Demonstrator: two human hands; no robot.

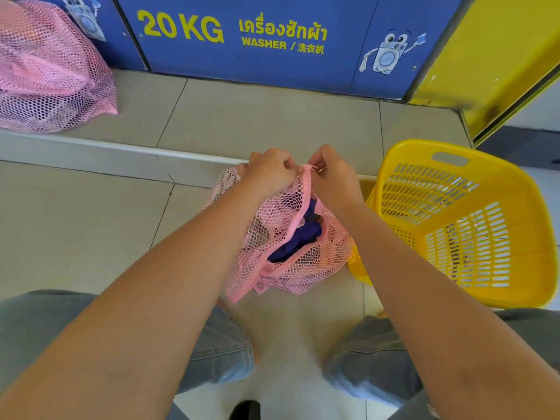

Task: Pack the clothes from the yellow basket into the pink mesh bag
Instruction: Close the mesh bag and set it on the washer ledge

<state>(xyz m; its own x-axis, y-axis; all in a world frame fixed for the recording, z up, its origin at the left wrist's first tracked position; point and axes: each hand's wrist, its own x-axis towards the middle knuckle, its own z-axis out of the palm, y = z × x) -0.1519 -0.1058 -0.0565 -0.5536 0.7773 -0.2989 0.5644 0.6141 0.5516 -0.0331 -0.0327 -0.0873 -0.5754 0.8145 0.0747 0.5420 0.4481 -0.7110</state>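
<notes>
The pink mesh bag (291,262) stands on the tiled floor between my knees, with dark blue clothes (306,234) showing through its open slit. My left hand (269,174) grips the bag's top edge in a fist. Beside it, my right hand (330,174) pinches the same top end, where a small zipper pull seems to sit. The yellow basket (466,225) lies tilted just right of the bag, touching it, and no clothes show inside it.
A second filled pink mesh bag (51,74) rests on the raised step at the far left. The blue washer front (272,40) runs along the back. A yellow panel (497,56) stands at the right. My knees in grey jeans frame the near floor.
</notes>
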